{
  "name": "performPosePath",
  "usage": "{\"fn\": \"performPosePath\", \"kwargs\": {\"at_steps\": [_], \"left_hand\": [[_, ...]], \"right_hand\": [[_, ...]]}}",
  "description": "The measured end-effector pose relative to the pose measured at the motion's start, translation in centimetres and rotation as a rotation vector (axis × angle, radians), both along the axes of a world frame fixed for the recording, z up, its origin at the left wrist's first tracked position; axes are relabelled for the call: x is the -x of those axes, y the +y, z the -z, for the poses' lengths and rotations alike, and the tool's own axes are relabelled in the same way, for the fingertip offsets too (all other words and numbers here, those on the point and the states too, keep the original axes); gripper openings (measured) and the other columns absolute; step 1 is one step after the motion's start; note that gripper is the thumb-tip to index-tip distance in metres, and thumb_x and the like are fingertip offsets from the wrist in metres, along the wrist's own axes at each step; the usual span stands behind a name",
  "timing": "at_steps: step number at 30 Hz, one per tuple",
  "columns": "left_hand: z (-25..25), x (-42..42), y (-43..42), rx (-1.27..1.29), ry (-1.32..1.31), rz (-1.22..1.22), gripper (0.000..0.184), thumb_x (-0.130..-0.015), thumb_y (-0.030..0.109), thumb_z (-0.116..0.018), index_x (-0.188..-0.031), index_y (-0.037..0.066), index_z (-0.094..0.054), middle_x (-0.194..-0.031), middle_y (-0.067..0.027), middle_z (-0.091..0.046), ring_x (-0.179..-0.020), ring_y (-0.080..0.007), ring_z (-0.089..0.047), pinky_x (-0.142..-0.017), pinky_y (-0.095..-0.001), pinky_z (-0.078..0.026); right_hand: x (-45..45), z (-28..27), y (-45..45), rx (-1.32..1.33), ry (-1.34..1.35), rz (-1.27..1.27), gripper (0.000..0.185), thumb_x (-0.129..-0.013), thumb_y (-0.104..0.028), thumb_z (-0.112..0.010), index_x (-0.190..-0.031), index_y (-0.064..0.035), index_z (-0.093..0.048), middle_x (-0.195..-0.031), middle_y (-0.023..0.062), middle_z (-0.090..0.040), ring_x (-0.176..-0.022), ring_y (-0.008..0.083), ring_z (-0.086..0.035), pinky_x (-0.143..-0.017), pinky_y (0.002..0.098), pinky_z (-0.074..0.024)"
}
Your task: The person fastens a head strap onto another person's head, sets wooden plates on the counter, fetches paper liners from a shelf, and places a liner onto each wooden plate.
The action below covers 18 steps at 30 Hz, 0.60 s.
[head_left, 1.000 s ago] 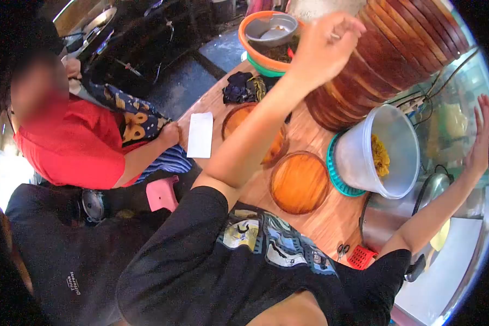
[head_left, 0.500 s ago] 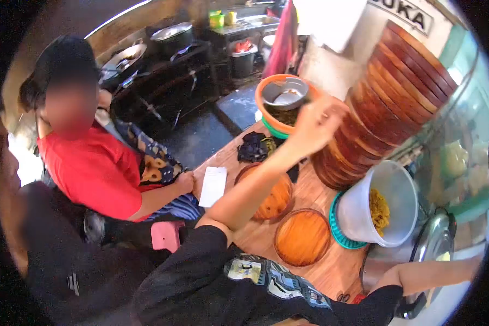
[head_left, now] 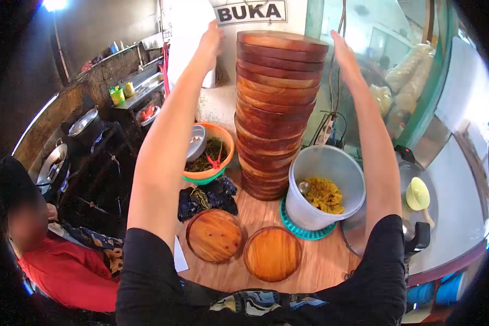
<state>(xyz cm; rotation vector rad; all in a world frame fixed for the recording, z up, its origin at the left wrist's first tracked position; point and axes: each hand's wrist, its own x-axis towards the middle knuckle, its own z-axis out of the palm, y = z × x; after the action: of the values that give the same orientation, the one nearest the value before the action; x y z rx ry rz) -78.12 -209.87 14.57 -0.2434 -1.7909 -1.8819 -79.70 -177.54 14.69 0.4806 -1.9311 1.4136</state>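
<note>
A tall stack of round wooden plates [head_left: 277, 108] stands at the back of the wooden table [head_left: 212, 271]. My left hand [head_left: 212, 41] is raised left of the stack's top, apart from it, fingers pointing up; what it may hold cannot be made out. On the right of the top, my right hand [head_left: 343, 51] is open with nothing in it, a gap between it and the plates. Two single wooden plates, one [head_left: 214, 236] on the left and one [head_left: 273, 254] nearer me, lie flat. Right of the stack is a clear tub [head_left: 309, 206] with yellow food [head_left: 323, 195].
An orange basin [head_left: 223, 135] with greens and a grey bowl [head_left: 196, 142] sits left of the stack, behind a black plastic bag [head_left: 220, 195]. A person in red [head_left: 70, 271] is at the left. A green bowl [head_left: 417, 194] lies at the right.
The view has turned toward the stack, which now appears upright. My left hand has moved to the left side of the stack, and my right hand has come in to its right side.
</note>
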Motion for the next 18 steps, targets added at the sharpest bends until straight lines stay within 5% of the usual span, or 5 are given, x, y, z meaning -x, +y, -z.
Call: {"fn": "performPosePath", "kwargs": {"at_steps": [2, 4, 7, 15, 18], "left_hand": [[-0.3, 1.5, 2.6, -0.045, -0.091, -0.062, 0.066, -0.093, 0.052, -0.034, -0.132, 0.0, -0.043, -0.135, -0.0161, -0.046, -0.124, -0.0277, -0.041, -0.102, -0.0439, -0.032], [-0.5, 1.4, 4.9, -0.026, -0.048, -0.037, 0.07, -0.092, 0.052, -0.034, -0.135, -0.004, -0.038, -0.139, -0.0186, -0.04, -0.127, -0.0299, -0.037, -0.104, -0.0433, -0.03], [-0.6, 4.5, 5.2, 0.04, -0.059, 0.01, 0.076, -0.091, 0.052, -0.033, -0.137, -0.008, -0.033, -0.144, -0.0228, -0.033, -0.131, -0.0337, -0.035, -0.107, -0.0436, -0.027], [0.2, 10.5, 4.6, 0.096, 0.025, -0.14, 0.076, -0.09, 0.053, -0.035, -0.136, -0.007, -0.035, -0.136, -0.0269, -0.043, -0.127, -0.0381, -0.04, -0.104, -0.0429, -0.032], [-0.6, 9.8, 4.9, 0.06, 0.06, -0.068, 0.064, -0.095, 0.044, -0.037, -0.133, -0.006, -0.04, -0.139, -0.0207, -0.041, -0.13, -0.0277, -0.036, -0.108, -0.0362, -0.025]], "right_hand": [[2.6, 0.5, -0.3, 0.064, -0.078, -0.02, 0.068, -0.092, -0.055, -0.037, -0.138, -0.0034, -0.041, -0.146, 0.0172, -0.034, -0.133, 0.0309, -0.033, -0.11, 0.0374, -0.0225], [6.7, 0.9, 0.8, 0.195, -0.328, -0.091, 0.082, -0.091, -0.061, -0.036, -0.146, -0.0019, -0.021, -0.152, 0.0165, -0.02, -0.141, 0.0294, -0.015, -0.113, 0.0393, -0.0131], [7.3, 1.6, -0.4, 0.274, -0.26, -0.189, 0.084, -0.091, -0.062, -0.033, -0.141, 0.0047, -0.029, -0.148, 0.0221, -0.026, -0.138, 0.0312, -0.024, -0.112, 0.0387, -0.0178], [1.6, 1.5, -4.1, 0.283, -0.102, -0.204, 0.09, -0.091, -0.065, -0.028, -0.143, 0.0075, -0.019, -0.151, 0.0222, -0.018, -0.14, 0.0296, -0.017, -0.113, 0.0375, -0.0125], [3.2, 1.3, -4.2, 0.34, -0.102, -0.22, 0.09, -0.091, -0.066, -0.027, -0.142, 0.0078, -0.022, -0.149, 0.0223, -0.022, -0.138, 0.0293, -0.02, -0.112, 0.0375, -0.0138]]}}
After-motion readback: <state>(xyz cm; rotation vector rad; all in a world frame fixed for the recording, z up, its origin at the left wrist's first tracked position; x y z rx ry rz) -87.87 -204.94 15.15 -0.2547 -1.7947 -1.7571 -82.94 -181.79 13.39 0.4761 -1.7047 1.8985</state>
